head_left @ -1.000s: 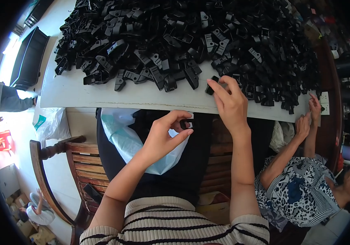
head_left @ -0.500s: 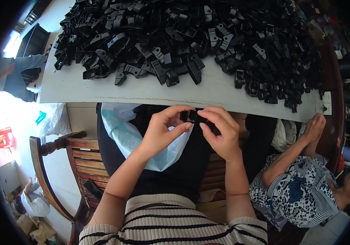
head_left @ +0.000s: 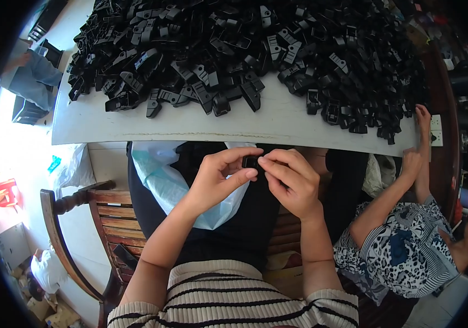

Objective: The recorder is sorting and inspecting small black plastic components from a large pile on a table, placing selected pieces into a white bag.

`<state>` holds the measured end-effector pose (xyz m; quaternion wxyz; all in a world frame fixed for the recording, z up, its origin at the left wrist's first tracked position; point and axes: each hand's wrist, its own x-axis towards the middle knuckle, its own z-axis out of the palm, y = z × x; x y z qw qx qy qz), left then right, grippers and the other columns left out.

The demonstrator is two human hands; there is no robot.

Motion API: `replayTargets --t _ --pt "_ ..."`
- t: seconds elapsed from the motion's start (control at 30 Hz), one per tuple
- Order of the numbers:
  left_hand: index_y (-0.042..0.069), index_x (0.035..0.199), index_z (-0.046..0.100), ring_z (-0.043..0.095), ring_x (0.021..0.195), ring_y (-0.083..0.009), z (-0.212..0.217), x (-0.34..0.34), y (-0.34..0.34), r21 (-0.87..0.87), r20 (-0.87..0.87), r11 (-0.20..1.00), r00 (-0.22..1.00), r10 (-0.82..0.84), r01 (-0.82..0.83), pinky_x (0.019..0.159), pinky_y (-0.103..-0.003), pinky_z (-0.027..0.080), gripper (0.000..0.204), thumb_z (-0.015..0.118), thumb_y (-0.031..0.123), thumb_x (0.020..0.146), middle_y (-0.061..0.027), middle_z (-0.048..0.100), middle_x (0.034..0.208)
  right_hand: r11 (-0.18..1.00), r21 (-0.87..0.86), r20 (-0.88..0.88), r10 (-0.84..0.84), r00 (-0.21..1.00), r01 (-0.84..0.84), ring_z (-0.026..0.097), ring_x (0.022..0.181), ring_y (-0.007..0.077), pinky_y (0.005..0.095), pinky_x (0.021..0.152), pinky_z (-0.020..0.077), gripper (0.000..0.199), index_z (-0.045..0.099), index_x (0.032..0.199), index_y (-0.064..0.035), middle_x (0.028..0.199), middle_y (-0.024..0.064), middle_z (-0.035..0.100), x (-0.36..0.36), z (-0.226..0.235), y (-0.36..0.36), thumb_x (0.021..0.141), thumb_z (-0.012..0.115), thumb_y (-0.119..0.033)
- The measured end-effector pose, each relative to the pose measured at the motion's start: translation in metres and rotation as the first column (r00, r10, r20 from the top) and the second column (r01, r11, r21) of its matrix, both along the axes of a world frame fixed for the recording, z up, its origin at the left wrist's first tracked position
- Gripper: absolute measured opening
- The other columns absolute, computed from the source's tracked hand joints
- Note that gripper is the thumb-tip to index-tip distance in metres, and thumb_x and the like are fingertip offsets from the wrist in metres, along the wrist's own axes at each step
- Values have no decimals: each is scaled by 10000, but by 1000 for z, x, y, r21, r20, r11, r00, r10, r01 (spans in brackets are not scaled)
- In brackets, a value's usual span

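Just off the table's near edge, above my lap, my left hand pinches a small black plastic part between thumb and fingers. From the other side my right hand presses its thumb and fingertips against the same part, covering some of it. The exact kind of part cannot be made out. Beyond my hands, a large heap of black moulded plastic pieces covers most of the grey table. A pale plastic bag lies across my lap below my left hand.
A co-worker sits at my right, one hand raised at the heap's right end. On my left stands a wooden chair-back; a clear plastic bag lies beyond it. Another person's legs show far left. A wall socket sits at right.
My right fingers have closed in over the black part, which is now more hidden. The co-worker's one hand has risen toward the heap. The person at far left has shifted.
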<state>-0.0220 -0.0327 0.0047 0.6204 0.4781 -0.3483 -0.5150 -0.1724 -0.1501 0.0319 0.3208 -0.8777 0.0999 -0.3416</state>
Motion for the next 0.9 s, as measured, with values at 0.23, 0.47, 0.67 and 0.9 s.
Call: replayTargets --t 0.23,0.47,0.67,0.9 --pt "-7 1225 574 635 823 -100 13 -11 -8 -117 69 988 992 109 -101 765 -237 505 330 609 15 898 -84 650 1001 779 617 -86 -80 993 116 607 751 165 261 663 498 247 634 1022 22 953 90 615 -6 -8 6 806 717 -68" --pt "-26 999 564 579 687 -69 10 -8 -19 -88 210 977 955 209 -194 635 -231 462 99 548 38 925 -41 601 825 877 233 -123 -402 908 420 589 694 161 273 600 481 187 607 983 10 968 105 590 11 1 -24 841 681 -87" --pt "2 970 510 544 688 -251 30 1 -71 -224 559 956 779 285 -189 605 -332 439 83 524 1 889 -144 538 810 680 -371 -160 -718 677 633 641 832 315 375 677 542 389 489 1206 -10 1076 168 539 37 -8 -61 848 639 -35" --pt "10 1130 537 574 746 -252 36 -8 -76 -119 562 969 790 246 -217 651 -341 463 315 648 29 836 -128 579 922 731 646 190 -435 880 221 601 869 129 279 718 522 371 514 1231 19 1091 75 558 24 -11 -43 864 561 48"
